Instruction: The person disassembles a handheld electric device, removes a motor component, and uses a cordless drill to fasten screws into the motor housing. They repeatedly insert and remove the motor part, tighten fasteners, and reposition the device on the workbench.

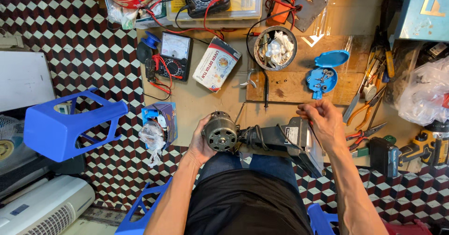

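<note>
**Head view: a dense motor cradled in one hand, a thin wire pinched in the other**

Head camera, looking straight down: the left hand (200,144) cups a small electric motor (220,132) from its outer side, fingers wrapped round the metal housing and thumb toward the face, so the hand is closed on it. The motor sits just above the person's lap, at the near edge of the workbench (196,97). It looks heavy for its bulk, rigid and smooth on its rim, so a full wrap round the barrel, as the fingers have it, seems the safest hold; the windings inside look easy to damage and are best left untouched.

Beyond the fingertips of that hand, a black cable bundle (257,137) runs toward a grey box-shaped unit (297,134). The right hand (322,120) hovers over that unit, thumb and forefinger pinched on a thin dark wire (312,134) that trails down toward the lap. The wire appears light, limp and easily kinked.

Past the right knuckles lie pliers (362,113) and a blue lidded parts case (322,78); an analog multimeter (174,56) lies well beyond the left fingers.
</note>
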Demonstrator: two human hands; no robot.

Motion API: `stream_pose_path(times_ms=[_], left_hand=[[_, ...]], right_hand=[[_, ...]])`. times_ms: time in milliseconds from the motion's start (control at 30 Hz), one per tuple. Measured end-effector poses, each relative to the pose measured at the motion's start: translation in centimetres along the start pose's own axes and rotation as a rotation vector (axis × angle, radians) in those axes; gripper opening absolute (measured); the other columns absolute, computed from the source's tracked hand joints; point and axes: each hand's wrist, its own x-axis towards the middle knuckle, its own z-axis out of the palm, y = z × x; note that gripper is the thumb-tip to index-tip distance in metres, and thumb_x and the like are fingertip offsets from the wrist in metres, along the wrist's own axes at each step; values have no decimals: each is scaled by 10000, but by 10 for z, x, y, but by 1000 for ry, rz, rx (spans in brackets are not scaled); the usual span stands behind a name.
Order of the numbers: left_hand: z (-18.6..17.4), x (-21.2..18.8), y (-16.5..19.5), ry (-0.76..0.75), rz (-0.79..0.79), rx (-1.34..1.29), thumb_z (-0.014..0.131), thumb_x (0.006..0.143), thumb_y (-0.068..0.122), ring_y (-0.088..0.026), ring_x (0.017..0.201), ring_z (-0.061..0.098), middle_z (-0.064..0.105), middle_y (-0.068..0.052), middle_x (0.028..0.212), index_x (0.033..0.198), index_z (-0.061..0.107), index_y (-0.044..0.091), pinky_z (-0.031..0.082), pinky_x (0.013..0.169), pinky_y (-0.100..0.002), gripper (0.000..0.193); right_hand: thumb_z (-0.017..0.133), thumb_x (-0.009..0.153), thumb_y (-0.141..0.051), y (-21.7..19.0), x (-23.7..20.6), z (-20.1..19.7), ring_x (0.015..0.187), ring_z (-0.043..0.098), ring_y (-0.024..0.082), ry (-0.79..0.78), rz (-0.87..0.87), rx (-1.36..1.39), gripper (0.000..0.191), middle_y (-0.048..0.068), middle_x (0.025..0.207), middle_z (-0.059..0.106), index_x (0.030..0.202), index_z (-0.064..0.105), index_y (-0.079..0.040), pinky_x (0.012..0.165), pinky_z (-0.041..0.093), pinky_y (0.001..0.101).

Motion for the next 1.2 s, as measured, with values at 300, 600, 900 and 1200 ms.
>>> stream_pose_path(times_ms=[300,600,900,1200], left_hand=[[55,16,35,-86,28,274,614,874,600,-224,960,761,755,-107,1107,1247,677,126,634,835,-449,607],[104,60,42,-214,-24,335,640,925,541,-235,912,768,762,-117,1080,1213,683,62,654,818,-434,561],[124,20,35,-145,-36,290,614,930,533,-231,890,769,766,-124,1057,1175,711,68,654,802,-415,534],[144,-13,55,-304,-46,282,557,997,525,-239,918,756,761,-126,1070,1179,704,66,648,800,-416,516]], right_hand=[[594,1065,-148,32,-16,-10,706,668,132,151,-64,456,148,116,926,699,1103,554,-10,595,564,266],[637,1050,-125,51,-5,-40,726,675,126,357,-150,517,151,102,917,717,1131,573,-15,653,565,248],[652,1043,-138,21,-40,-34,726,636,103,441,-64,439,161,72,880,693,1105,600,1,638,515,221],[655,1041,-135,-25,-81,-28,756,644,90,543,-59,392,167,72,906,695,1108,620,14,678,533,216]])
